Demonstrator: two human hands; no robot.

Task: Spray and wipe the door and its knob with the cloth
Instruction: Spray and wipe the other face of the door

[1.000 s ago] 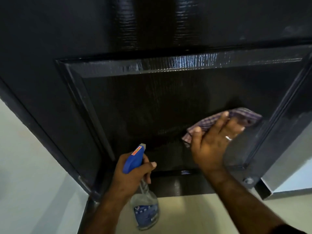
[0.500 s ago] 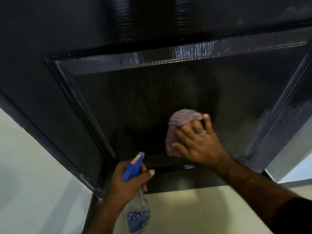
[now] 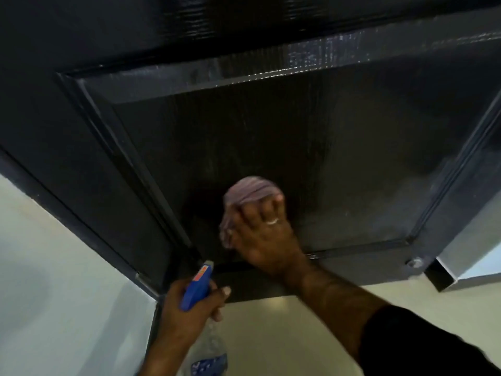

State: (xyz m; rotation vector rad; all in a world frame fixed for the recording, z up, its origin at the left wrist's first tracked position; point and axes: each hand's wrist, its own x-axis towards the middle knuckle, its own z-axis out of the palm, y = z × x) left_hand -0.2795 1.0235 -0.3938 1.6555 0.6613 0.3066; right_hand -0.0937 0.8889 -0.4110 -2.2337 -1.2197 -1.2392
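The right hand (image 3: 264, 234) presses a bunched, striped pinkish cloth (image 3: 248, 195) against the lower recessed panel of the dark door (image 3: 352, 158), its fingers curled over the fabric and a ring showing on one of them; the cloth sits just below the middle of the view, its free part bulging out toward 12 o'clock of the knuckles. At about 7 o'clock from that hand, the left hand (image 3: 187, 313) grips the blue-headed spray bottle (image 3: 196, 286) around its neck, nozzle aimed up toward the door's bottom rail, clear body hanging down over the pale floor (image 3: 284, 335).
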